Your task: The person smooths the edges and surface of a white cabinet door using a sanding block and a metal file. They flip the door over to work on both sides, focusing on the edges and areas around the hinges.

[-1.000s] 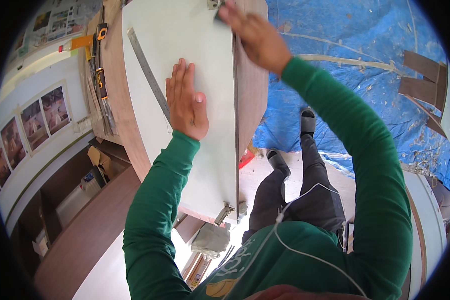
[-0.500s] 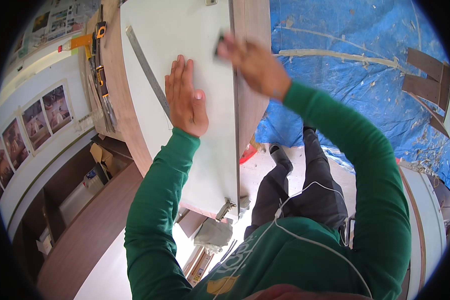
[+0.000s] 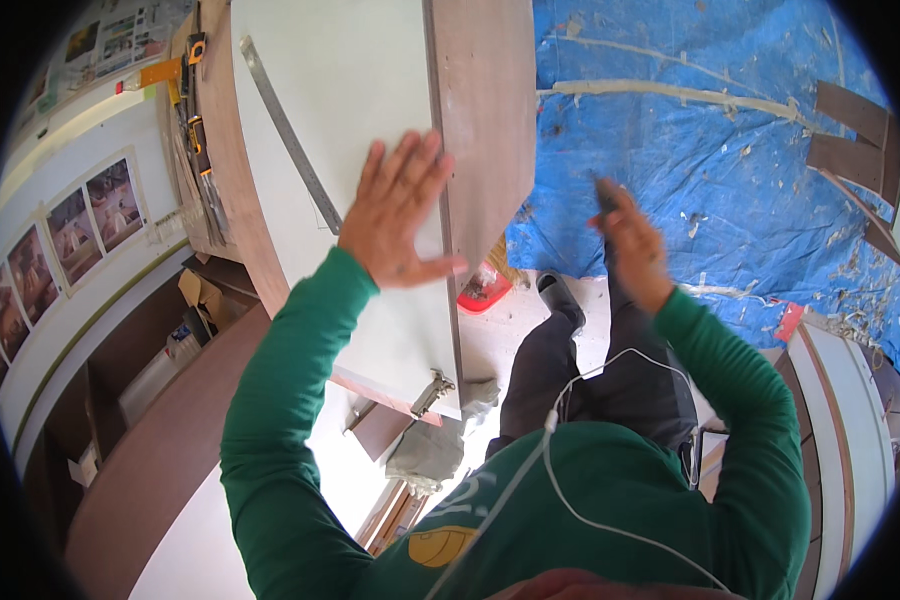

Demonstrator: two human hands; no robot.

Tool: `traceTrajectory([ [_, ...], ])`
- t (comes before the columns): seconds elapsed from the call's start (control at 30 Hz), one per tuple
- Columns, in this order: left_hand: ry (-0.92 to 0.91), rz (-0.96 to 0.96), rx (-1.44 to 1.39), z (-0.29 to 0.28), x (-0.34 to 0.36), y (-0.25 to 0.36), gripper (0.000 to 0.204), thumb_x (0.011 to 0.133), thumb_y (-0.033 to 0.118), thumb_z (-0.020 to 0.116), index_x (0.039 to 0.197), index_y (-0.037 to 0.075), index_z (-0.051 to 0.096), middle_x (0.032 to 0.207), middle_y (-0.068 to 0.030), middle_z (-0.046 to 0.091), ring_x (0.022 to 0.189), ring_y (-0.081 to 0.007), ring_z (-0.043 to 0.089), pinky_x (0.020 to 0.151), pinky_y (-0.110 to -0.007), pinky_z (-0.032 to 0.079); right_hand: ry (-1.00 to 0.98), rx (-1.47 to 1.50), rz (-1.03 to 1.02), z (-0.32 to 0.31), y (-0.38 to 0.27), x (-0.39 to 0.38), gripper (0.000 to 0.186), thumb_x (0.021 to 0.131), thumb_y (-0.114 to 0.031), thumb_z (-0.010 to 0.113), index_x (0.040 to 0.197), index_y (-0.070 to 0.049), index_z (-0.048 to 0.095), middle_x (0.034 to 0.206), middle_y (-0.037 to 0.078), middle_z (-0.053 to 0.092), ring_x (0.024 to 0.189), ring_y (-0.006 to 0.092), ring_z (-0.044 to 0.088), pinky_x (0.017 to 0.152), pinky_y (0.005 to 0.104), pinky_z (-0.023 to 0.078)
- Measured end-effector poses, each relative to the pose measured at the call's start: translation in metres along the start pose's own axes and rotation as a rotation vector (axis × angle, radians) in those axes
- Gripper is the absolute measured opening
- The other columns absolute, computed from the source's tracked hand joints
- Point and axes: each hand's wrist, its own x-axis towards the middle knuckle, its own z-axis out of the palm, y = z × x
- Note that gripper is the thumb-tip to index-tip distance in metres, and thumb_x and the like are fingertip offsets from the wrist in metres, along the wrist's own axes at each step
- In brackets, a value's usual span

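A white cabinet door panel (image 3: 340, 80) lies on a wood-toned worktop, with a metal hinge (image 3: 432, 393) at its near end. My left hand (image 3: 400, 215) is over the panel near its right edge, palm down with fingers spread, holding nothing. A steel ruler (image 3: 288, 130) lies on the panel, to the left of that hand. Off to the right, my right hand (image 3: 638, 250) is closed around a dark, narrow tool (image 3: 606, 197) above the blue sheet. Blur hides the tool's exact kind.
A wood-toned board surface (image 3: 485, 120) runs along the panel's right side. Blue sheeting (image 3: 650, 60) covers the floor, with brown board pieces (image 3: 850, 150) on it. Several hand tools lie at the left, including an orange-handled one (image 3: 160, 75). A red dustpan-like item (image 3: 483, 288) is below.
My right hand has drawn back from the panel's right edge, toward me and to the right, with the dark tool. My left hand has slid rightward, its fingers spreading. The panel appears slightly farther left.
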Motion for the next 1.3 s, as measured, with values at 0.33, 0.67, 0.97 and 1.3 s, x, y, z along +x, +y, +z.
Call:
traceTrajectory([
  [0.33, 0.202, -0.123, 0.157, 0.006, 0.055, -0.025, 0.076, 0.103, 0.042, 0.054, 0.167, 0.011, 0.029, 0.174, -0.0140, 0.026, 0.161, -0.0344, 0.023, 0.129, -0.057, 0.011, 0.024, 0.103, 0.052, -0.060, -0.017, 0.019, 0.036, 0.108, -0.016, 0.054, 0.139, 0.002, 0.058, 0.115, 0.012, 0.073, 0.102, 0.0215, 0.075, 0.087, 0.0358, 0.061],
  [0.67, 0.218, -0.054, 0.172, -0.003, 0.071, -0.036, 0.073, 0.108, 0.045, 0.044, 0.167, 0.006, 0.025, 0.173, -0.0169, 0.025, 0.160, -0.0363, 0.023, 0.129, -0.055, 0.015, -0.038, 0.277, 0.186, -0.031, -0.040, 0.010, 0.041, 0.102, -0.010, 0.048, 0.140, 0.000, 0.059, 0.114, 0.012, 0.073, 0.096, 0.0248, 0.077, 0.075, 0.0364, 0.063],
  [0.97, -0.147, 0.007, 0.123, 0.044, -0.120, 0.077, 0.072, 0.107, 0.049, 0.049, 0.164, 0.008, 0.033, 0.172, -0.0150, 0.028, 0.160, -0.0344, 0.024, 0.129, -0.059, 0.019, -0.027, 0.332, 0.191, -0.030, -0.049, 0.013, 0.047, 0.099, -0.004, 0.044, 0.143, 0.002, 0.057, 0.119, 0.016, 0.070, 0.093, 0.0271, 0.076, 0.079, 0.0367, 0.064],
  [1.3, -0.057, -0.044, 0.017, 0.053, -0.121, 0.074, 0.067, 0.106, 0.044, 0.050, 0.163, 0.011, 0.038, 0.173, -0.0102, 0.029, 0.161, -0.0325, 0.023, 0.130, -0.056, 0.014, -0.150, 0.014, 0.044, -0.010, -0.062, 0.009, 0.049, 0.108, -0.017, 0.050, 0.156, -0.007, 0.051, 0.155, 0.010, 0.054, 0.120, 0.0200, 0.061, 0.098, 0.0339, 0.053],
])
